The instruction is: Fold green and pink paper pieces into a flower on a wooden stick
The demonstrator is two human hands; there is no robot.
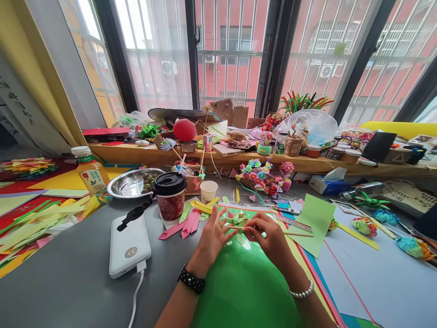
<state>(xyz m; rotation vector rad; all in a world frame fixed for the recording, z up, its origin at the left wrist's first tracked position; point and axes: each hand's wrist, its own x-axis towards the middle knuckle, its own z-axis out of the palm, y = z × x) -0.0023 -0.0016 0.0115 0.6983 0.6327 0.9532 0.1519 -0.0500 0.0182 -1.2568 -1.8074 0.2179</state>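
My right hand (266,232), with a beaded bracelet at the wrist, pinches a thin tan stick (300,234) between thumb and fingers. The stick runs out to the right of the hand, and its left end lies against the fingers of my left hand (210,239). That left hand is turned palm inward with its fingers spread; a firm hold on the stick cannot be made out. Just beyond the fingertips is a folded green paper piece (236,217), partly hidden by the hands. Below both hands spreads a shiny green surface (249,282).
A white power bank (129,246) with a cable lies left, near a lidded cup (170,200), a paper cup (209,191) and pink folded strips (187,224). To the right are a ruler (295,223), a light green sheet (316,223) and white paper (368,273).
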